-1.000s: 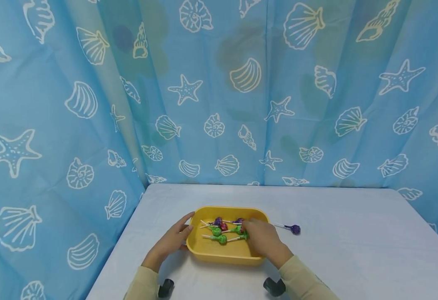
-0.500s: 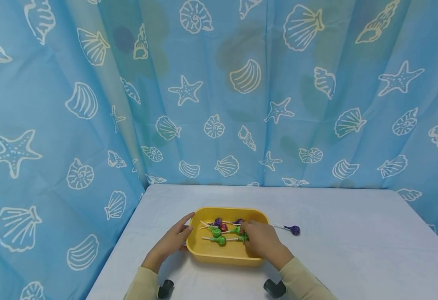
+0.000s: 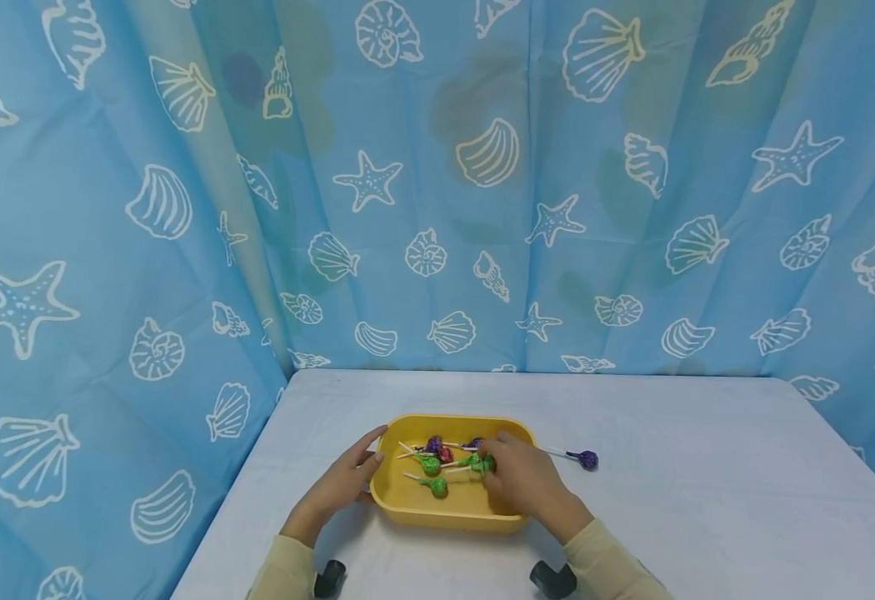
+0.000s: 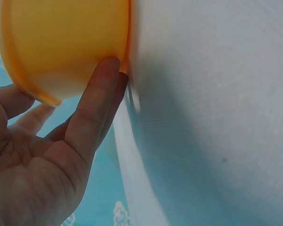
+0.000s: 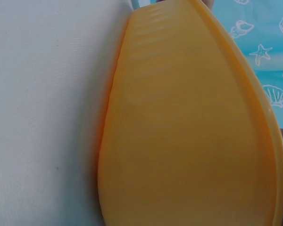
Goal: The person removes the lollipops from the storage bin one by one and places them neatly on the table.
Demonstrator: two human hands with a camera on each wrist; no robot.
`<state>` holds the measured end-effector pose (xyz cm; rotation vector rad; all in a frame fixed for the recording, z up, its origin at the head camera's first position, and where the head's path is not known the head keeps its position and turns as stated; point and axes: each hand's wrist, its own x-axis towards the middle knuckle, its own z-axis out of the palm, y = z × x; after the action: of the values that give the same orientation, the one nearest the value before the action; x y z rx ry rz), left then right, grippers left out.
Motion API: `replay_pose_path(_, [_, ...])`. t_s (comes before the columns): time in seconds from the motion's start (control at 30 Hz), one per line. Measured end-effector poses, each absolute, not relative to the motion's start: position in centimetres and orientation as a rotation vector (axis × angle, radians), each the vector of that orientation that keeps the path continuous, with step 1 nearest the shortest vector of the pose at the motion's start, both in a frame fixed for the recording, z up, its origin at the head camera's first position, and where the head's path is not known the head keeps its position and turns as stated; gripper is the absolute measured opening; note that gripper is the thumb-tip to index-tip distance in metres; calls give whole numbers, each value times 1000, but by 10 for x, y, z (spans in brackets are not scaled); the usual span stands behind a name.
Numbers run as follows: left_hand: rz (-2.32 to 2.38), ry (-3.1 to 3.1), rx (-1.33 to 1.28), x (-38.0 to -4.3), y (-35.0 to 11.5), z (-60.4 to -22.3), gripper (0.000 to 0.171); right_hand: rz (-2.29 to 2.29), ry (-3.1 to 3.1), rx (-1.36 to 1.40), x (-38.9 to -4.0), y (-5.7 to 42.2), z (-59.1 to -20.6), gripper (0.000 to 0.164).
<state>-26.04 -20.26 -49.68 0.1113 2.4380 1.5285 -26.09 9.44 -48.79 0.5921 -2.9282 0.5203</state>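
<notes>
A yellow tray [image 3: 452, 518] holds several lollipops, with green, purple and red wrappers and white sticks. My left hand [image 3: 338, 483] rests against the tray's left end. In the left wrist view, its nearly straight fingers [image 4: 92, 103] touch the outer wall near the base, while another finger lies at the rim. My right hand [image 3: 523, 475] reaches over the right side into the tray and pinches a green lollipop [image 3: 488, 464], its fingertips partly hidden. Left of it lies another green lollipop [image 3: 438, 487]. The right wrist view mostly shows the tray's outer wall [image 5: 184, 122].
A purple lollipop [image 3: 587, 460] lies on the white-covered table [image 3: 707, 500], just right of the tray. Blue curtains [image 3: 437, 200] with shell prints stand behind the table and along its left side. Black devices [image 3: 553, 579] sit at both wrists.
My right hand has shifted the pinched green lollipop slightly away from me, toward the other green ones. The green lollipop to its left has tilted and slid a little. My left hand stays on the tray.
</notes>
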Motion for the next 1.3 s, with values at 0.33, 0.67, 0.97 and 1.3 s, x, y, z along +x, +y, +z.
replay_pose_path(0.33, [1506,2457,97,-260,-202,-497,54,614,-2864,552,-259,100,-481,28])
replay_pose_path(0.67, [1507,2459,92,-261,-202,-496,55,730,-2798,481,-257,107,-479,31])
replay_pose_path(0.97, [1509,2451,92,-260,-201,-496,55,819,-2719,471,-253,113,-475,26])
replay_pose_path(1.3, [1512,2451,85,-258,-201,-493,54,904,-2711,461,-251,121,-469,19])
